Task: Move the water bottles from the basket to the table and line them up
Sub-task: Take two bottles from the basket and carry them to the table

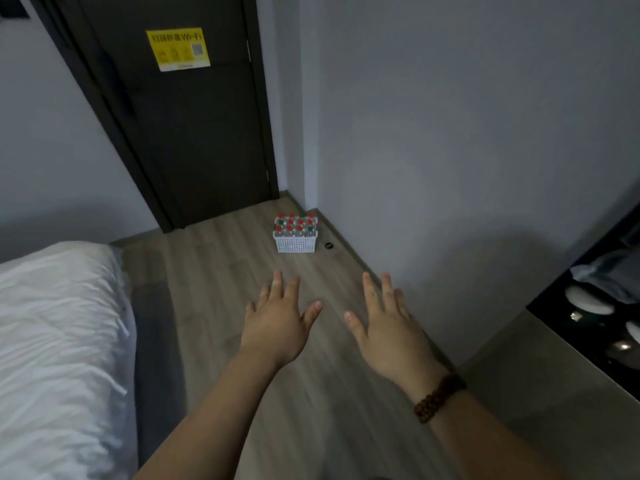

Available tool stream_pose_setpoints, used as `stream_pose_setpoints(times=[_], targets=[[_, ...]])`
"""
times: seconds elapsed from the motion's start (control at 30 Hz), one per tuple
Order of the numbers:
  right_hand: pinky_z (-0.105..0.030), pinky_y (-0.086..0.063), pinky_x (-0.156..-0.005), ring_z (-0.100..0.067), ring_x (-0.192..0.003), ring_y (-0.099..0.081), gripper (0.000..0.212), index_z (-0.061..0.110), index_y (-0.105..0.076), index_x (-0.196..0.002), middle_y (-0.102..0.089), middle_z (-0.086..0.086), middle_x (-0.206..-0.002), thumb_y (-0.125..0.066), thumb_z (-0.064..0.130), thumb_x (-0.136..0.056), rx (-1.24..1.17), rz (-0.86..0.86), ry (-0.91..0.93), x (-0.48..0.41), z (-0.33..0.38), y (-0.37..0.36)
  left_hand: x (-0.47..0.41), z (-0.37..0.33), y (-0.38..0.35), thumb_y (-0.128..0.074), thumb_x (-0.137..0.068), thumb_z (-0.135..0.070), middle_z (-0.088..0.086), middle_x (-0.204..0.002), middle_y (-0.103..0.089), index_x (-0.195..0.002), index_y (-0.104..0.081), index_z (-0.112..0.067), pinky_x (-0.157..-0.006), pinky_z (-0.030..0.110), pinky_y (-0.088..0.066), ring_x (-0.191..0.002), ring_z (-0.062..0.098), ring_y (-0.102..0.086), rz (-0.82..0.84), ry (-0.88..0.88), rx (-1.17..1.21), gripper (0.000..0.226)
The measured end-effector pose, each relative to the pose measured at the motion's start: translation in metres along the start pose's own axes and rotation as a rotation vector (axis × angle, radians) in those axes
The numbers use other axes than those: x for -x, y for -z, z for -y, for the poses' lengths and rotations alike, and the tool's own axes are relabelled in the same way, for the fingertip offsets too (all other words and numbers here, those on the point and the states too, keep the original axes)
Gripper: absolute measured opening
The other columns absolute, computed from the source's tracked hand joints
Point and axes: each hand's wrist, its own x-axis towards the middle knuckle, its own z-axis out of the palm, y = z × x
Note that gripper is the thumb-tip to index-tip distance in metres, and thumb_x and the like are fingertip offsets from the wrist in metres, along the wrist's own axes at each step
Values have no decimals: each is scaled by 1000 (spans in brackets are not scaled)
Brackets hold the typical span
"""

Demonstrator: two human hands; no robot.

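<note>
Hovering empty with fingers spread, the left hand and right hand are well short of the white basket on the floor at twelve o'clock, whose capped water bottles look heavy and slick, best gripped mid-body.

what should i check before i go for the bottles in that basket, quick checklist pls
1. Hands free: left hand and right hand are spread and hold nothing: ok.
2. Basket in sight: the white basket stands on the floor in the corner near the door: ok.
3. Bottles upright in it, red and green caps up: ok.
4. Basket in reach: both hands are well short of it: not ok.
5. Path: bare floor ahead; a small black thing lies just right of the basket: ok.
6. Place to line them up: the grey surface at the right may serve: cannot tell.
</note>
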Motion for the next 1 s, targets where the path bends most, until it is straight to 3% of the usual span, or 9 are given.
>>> stream_pose_setpoints(times=[0.43,0.73,1.0], targets=[[-48,-14,-127,-33,-157,-1,76,32,13,-162,19,-7,-170,-28,61,-104,-59,105,-36,-335,-13,-35,-322,36,-17,-29,-100,-68,4,-172,-2,-163,-13,-27,-123,51,-25,-157,26,-16,144,35,-7,76],[-51,-23,-124,-31,-158,-2,76,30,12,-162,15,-6,-170,-30,58,-105,-40,242,46,-558,-6,-6,-532,49,13,-32,-100,-66,3,-172,-6,-161,-19,-27,-119,48,-33,-154,26,-25,196,116,-9,73],[-47,-34,-118,-31,-155,-18,72,31,1,-162,-1,-8,-171,-35,55,-105,-13,249,54,-726,12,-26,-694,87,4,-37,-102,-63,0,-172,-10,-160,-22,-27,-115,47,-40,-148,24,-38,260,117,46,70]])
